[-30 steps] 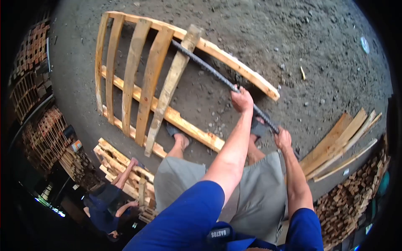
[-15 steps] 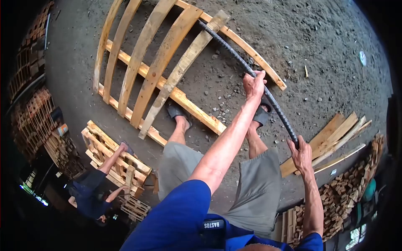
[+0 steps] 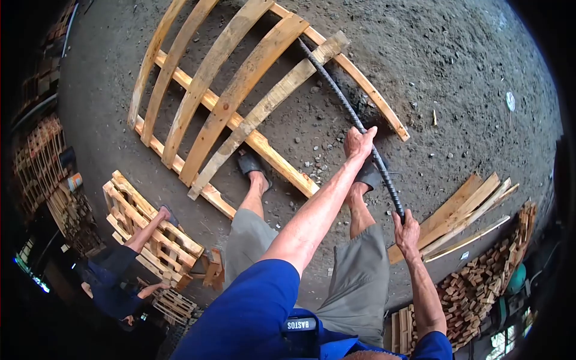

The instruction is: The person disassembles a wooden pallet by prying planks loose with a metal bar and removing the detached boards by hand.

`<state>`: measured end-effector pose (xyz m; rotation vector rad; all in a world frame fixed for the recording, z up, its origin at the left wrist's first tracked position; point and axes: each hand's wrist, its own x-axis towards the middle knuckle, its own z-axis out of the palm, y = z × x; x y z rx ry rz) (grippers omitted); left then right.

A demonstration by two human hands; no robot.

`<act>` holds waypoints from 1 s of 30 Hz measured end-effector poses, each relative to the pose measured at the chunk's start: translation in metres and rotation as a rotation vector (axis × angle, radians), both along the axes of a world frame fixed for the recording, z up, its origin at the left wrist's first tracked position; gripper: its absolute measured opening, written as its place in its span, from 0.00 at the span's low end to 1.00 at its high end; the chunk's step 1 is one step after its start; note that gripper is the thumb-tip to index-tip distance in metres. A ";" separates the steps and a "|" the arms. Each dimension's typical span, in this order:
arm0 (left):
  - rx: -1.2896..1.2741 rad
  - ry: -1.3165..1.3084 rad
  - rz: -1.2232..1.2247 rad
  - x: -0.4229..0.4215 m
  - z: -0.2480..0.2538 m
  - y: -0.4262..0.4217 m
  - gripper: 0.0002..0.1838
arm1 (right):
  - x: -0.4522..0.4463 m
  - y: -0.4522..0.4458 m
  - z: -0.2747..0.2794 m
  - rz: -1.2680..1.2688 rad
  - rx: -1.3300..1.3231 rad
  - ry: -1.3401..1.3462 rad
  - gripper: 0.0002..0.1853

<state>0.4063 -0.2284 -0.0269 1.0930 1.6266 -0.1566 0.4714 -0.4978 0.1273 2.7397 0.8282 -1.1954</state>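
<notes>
Dirt, bar aslant, apparently toward pallet

White capitals reading BASTOS stand on a black tag at the person's blue shirt, toward the body from the grip on the ribbed bar.
</notes>
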 end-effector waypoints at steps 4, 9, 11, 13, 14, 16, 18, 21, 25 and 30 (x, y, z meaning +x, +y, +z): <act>0.029 0.070 -0.063 -0.005 -0.035 0.018 0.35 | -0.019 -0.002 -0.095 -0.066 0.080 0.005 0.22; 0.063 -0.110 -0.046 -0.007 -0.096 0.008 0.26 | -0.012 -0.016 -0.224 -0.133 0.036 0.030 0.23; 0.010 -0.140 0.067 0.000 -0.143 -0.001 0.21 | -0.007 -0.007 -0.269 -0.218 0.161 0.086 0.21; 0.006 -0.126 0.110 0.004 -0.151 -0.004 0.15 | -0.011 -0.016 -0.284 -0.176 0.085 0.050 0.19; 0.093 -0.151 0.158 0.006 -0.142 -0.007 0.16 | -0.006 -0.014 -0.276 -0.243 0.121 0.164 0.19; 0.105 -0.204 0.222 0.010 -0.148 -0.013 0.16 | 0.001 -0.016 -0.258 -0.155 0.141 0.204 0.20; -0.010 -0.317 0.318 0.008 -0.143 -0.013 0.12 | -0.003 -0.016 -0.212 -0.195 0.083 0.203 0.21; -0.174 -0.489 0.423 0.006 -0.071 0.005 0.13 | -0.001 0.008 -0.095 -0.162 0.075 0.190 0.21; -0.358 -0.542 0.515 -0.001 0.019 0.017 0.18 | 0.004 0.056 0.066 -0.134 -0.014 0.141 0.22; -0.509 -0.611 0.668 -0.019 0.104 0.001 0.19 | 0.015 0.101 0.197 0.049 -0.200 0.064 0.24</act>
